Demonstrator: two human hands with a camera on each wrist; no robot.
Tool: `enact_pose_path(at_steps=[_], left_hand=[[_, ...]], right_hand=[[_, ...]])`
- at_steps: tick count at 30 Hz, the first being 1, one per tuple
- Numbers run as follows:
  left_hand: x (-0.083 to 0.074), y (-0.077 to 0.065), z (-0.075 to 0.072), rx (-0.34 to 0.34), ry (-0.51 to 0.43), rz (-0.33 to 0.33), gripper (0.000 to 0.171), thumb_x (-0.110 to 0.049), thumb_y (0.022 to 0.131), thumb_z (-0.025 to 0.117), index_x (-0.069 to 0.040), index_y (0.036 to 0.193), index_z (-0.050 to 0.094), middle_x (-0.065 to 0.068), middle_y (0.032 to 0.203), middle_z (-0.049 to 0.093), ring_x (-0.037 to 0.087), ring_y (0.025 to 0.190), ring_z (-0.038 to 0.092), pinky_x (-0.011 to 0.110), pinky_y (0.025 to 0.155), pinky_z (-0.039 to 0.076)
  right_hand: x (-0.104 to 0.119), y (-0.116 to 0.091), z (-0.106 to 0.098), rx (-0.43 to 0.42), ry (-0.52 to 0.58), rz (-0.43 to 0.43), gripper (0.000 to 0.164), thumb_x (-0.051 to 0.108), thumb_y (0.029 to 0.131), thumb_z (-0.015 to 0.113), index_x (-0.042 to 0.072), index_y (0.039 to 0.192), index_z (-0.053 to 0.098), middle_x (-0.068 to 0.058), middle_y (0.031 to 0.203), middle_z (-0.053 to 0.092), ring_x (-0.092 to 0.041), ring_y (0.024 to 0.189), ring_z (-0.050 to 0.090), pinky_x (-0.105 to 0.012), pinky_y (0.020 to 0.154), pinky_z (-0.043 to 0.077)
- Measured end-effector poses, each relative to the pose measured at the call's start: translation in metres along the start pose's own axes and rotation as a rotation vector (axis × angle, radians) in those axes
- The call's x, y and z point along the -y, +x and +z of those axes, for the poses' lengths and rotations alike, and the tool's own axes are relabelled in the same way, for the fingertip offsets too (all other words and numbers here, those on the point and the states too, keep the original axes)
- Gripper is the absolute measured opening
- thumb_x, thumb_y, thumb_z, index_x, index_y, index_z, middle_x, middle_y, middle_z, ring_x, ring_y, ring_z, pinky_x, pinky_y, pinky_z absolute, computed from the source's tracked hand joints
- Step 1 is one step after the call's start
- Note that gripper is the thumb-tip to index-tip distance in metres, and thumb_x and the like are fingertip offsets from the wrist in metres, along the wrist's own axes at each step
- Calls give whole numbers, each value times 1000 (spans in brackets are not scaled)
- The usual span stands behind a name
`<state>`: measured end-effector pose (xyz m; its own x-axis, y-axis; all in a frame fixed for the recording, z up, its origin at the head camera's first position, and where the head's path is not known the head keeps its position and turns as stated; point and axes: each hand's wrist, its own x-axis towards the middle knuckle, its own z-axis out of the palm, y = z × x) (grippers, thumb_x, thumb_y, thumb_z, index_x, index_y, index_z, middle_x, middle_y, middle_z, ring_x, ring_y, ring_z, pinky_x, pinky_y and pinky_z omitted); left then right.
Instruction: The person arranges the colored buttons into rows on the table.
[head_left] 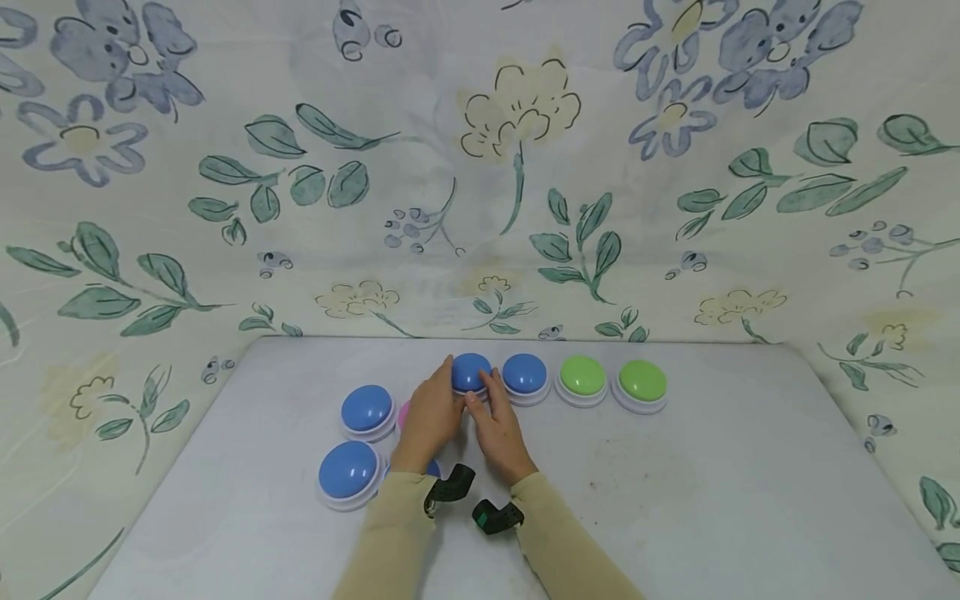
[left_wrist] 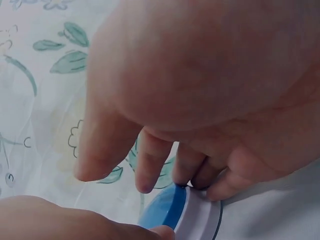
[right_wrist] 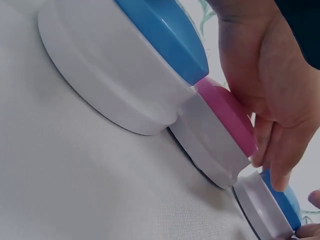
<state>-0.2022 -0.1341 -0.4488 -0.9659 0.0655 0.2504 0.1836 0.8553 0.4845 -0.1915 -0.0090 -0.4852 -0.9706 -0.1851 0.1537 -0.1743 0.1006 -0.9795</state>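
Note:
Both hands are at a blue push button [head_left: 471, 372] with a white base, in the back row on the white table. My left hand [head_left: 433, 412] holds it from the left; in the left wrist view several fingertips meet its white base. My right hand [head_left: 501, 429] holds it from the right and front, its thumb and a finger at the rim. In the right wrist view the left hand [right_wrist: 277, 75] reaches over the blue dome [right_wrist: 287, 200]. Partly hidden by the left hand is a pink push button [right_wrist: 227, 112].
Right of the held button stand another blue button [head_left: 524, 373] and two green buttons [head_left: 582, 376] [head_left: 642, 381]. Blue buttons [head_left: 367, 408] [head_left: 348, 470] stand to the left, and one [head_left: 432, 468] is mostly behind the left wrist. A flowered cloth [head_left: 517, 183] hangs behind the table.

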Motion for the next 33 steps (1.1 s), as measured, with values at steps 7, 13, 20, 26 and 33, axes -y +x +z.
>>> enact_pose_path(at_steps=[7,13,20,26,33], left_hand=[[-1,-1,-6,27,-78,-77,62,-5,93,66,16,145,38,34,140,51,47,131,49,62,112,33],[-1,-2,-17,19,-149,-141,63,-6,94,65,11,148,37,30,142,51,47,132,47,56,112,37],[0,-10,-35,0,-173,-167,56,-7,97,59,8,148,40,28,142,52,46,131,49,56,111,39],[1,-17,-50,19,-191,-184,55,-10,100,57,7,149,39,27,146,49,45,136,45,56,113,35],[1,-26,-63,48,-182,-212,54,-13,102,55,4,150,39,27,147,48,45,137,43,58,114,34]], right_hand=[[1,-1,0,7,-33,-7,55,27,107,48,-2,152,37,-26,164,16,-41,152,13,-57,121,15],[4,-1,2,3,-80,3,56,30,106,50,-1,151,40,-26,163,17,-41,151,16,-59,121,17],[13,-7,2,-7,-122,3,52,26,104,52,1,148,44,-26,162,22,-42,150,20,-59,120,21],[19,-12,-4,3,-105,-21,49,23,104,53,0,147,45,-23,161,26,-38,150,23,-50,118,30],[23,-18,-6,41,-69,-35,49,18,104,53,-3,147,44,-24,158,32,-36,149,27,-48,118,31]])
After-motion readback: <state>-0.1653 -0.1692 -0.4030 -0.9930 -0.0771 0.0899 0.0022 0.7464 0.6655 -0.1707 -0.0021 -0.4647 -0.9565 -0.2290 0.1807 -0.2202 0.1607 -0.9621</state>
